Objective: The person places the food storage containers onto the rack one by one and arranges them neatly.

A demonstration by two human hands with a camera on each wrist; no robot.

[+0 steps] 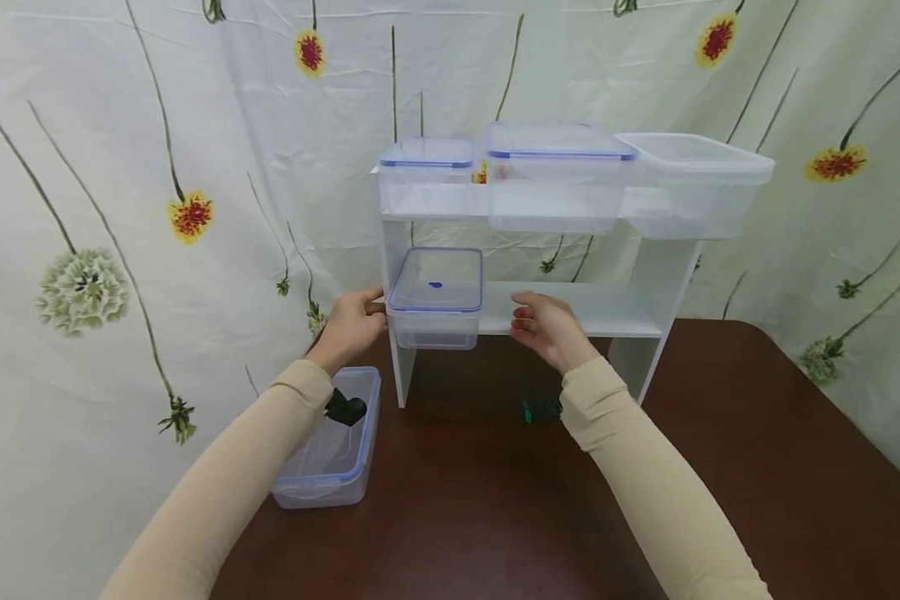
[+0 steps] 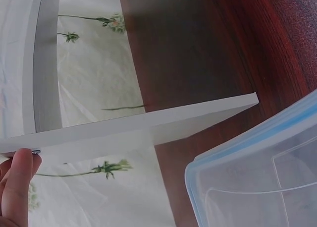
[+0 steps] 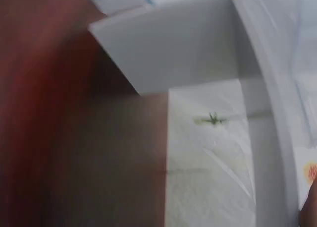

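A clear plastic food container [image 1: 433, 327] with a blue-rimmed lid stands at the left end of the middle level of a white shelf unit [image 1: 610, 310]. My left hand [image 1: 354, 325] is at the outer face of the left side panel, beside this container. In the left wrist view, its fingertips [image 2: 21, 162] lie against the panel [image 2: 99, 138] near a small metal fitting [image 2: 35, 151]. My right hand [image 1: 551, 329] hovers in front of the middle level, right of the container, with loosely bent fingers and nothing in them. The right wrist view is blurred.
On the top level stand a small lidded container [image 1: 427, 187], a larger one [image 1: 558, 192] and a frosted one [image 1: 693, 196]. Another lidded container [image 1: 318, 492] sits on the dark wooden table [image 1: 450, 517] under my left forearm. A flowered curtain [image 1: 82, 375] hangs behind.
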